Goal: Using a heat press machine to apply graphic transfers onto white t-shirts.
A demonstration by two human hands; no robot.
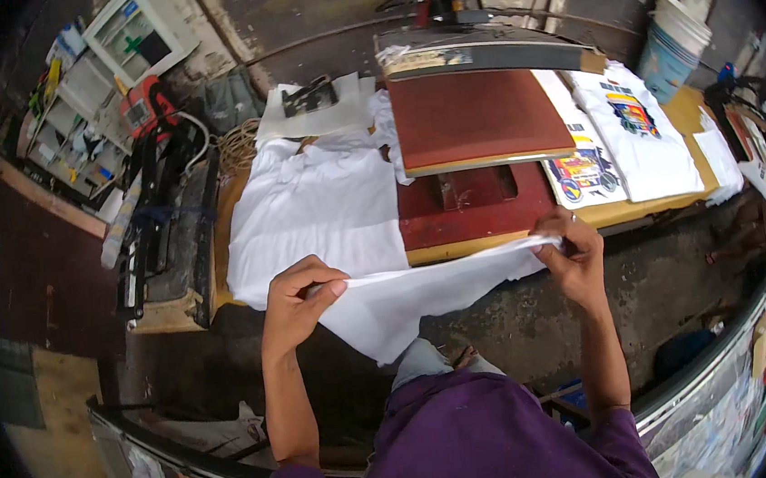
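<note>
A white garment (407, 305) hangs stretched out between my hands over the near edge of the work table. My left hand (302, 301) pinches one end of its top edge, and my right hand (567, 255) pinches the other. Behind it a heat press (477, 117) has a reddish-brown upper pad above a darker red lower board (471, 208). To its left lies a spread pile of white cloth (307, 209); to its right lie white shirts with colourful prints (639, 144).
At left stand black equipment (165, 249), a red tool (144, 105) and an open white cabinet (133, 38). Stacked buckets (672, 54) stand back right. The yellow table (696, 116) spans the middle. A railing (174, 448) curves behind me, low in view.
</note>
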